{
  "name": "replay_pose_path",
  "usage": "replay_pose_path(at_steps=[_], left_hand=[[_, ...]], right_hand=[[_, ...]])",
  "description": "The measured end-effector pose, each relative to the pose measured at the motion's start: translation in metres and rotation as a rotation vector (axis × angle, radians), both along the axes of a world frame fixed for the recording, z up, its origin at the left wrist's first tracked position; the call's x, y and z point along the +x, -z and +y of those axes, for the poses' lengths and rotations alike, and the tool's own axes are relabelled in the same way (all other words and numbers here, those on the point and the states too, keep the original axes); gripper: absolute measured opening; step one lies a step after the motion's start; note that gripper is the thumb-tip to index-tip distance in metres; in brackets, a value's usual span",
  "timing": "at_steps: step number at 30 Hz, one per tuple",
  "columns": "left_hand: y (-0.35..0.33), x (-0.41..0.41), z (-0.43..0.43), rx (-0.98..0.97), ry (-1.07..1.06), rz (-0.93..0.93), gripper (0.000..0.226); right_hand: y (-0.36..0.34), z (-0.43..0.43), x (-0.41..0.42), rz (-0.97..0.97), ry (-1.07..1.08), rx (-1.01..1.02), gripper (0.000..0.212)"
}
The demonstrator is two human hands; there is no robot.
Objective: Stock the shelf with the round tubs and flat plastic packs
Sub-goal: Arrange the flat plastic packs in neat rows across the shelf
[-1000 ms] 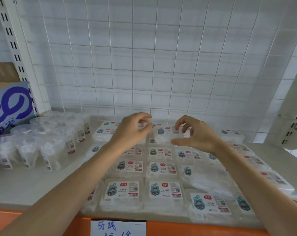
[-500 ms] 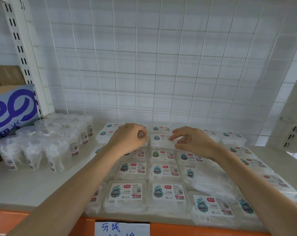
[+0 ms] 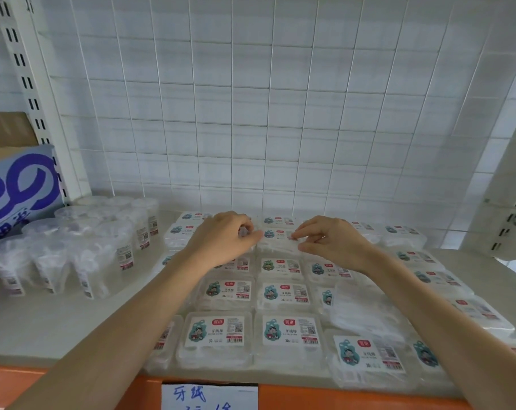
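Several flat clear plastic packs with white labels lie in rows across the shelf. Both my hands reach to one flat pack in the back rows. My left hand has curled fingers at the pack's left edge. My right hand pinches its right edge with fingertips on the label. The pack rests on top of another pack. Several round clear tubs stand grouped at the left of the shelf.
A white wire grid backs the shelf. A blue and white carton stands at far left behind a slotted upright. An orange shelf edge with a handwritten paper tag runs along the front.
The pack held between my hands has come down from above the stack onto the back rows. Both hands lowered with it and stay at its edges.
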State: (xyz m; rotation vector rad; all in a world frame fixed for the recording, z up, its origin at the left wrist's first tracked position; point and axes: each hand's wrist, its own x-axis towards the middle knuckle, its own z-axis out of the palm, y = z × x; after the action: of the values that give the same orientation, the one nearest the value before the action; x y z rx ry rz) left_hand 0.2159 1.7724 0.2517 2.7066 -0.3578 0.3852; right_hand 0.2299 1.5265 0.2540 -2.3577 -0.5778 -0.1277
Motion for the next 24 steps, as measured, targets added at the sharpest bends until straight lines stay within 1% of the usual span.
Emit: replay_pose_path(at_steps=[3, 6, 8, 10, 12, 13, 16, 19, 21, 24], left_hand=[[0.001, 0.000, 0.000, -0.005, 0.011, -0.014, 0.044], [0.001, 0.000, -0.001, -0.055, 0.037, -0.095, 0.042], [-0.002, -0.005, -0.007, -0.055, 0.120, -0.174, 0.039], [-0.007, -0.014, -0.016, 0.007, 0.260, -0.229, 0.039], [-0.008, -0.023, -0.028, 0.079, 0.387, -0.210, 0.040], [-0.007, -0.027, -0.035, 0.102, 0.429, -0.160, 0.040], [-0.001, -0.033, -0.046, 0.123, 0.504, -0.049, 0.050], [0.001, -0.035, -0.049, 0.143, 0.530, 0.024, 0.061], [0.001, -0.036, -0.051, 0.162, 0.543, 0.059, 0.071], [-0.001, -0.039, -0.056, 0.166, 0.572, 0.086, 0.074]], right_hand=[[0.000, 0.000, 0.000, 0.003, -0.021, -0.023, 0.018], [-0.003, -0.001, -0.002, -0.017, 0.011, 0.063, 0.012], [-0.006, -0.004, -0.003, -0.061, 0.075, 0.143, 0.010], [-0.008, -0.007, -0.001, -0.082, 0.143, 0.222, 0.009], [-0.008, -0.009, 0.001, -0.084, 0.185, 0.301, 0.009], [-0.008, -0.010, 0.003, -0.088, 0.198, 0.332, 0.009], [-0.007, -0.012, 0.004, -0.112, 0.234, 0.371, 0.009], [-0.009, -0.014, 0.002, -0.107, 0.262, 0.313, 0.009], [-0.010, -0.016, 0.001, -0.086, 0.237, 0.201, 0.008], [-0.007, -0.019, 0.000, -0.048, 0.171, 0.010, 0.005]])
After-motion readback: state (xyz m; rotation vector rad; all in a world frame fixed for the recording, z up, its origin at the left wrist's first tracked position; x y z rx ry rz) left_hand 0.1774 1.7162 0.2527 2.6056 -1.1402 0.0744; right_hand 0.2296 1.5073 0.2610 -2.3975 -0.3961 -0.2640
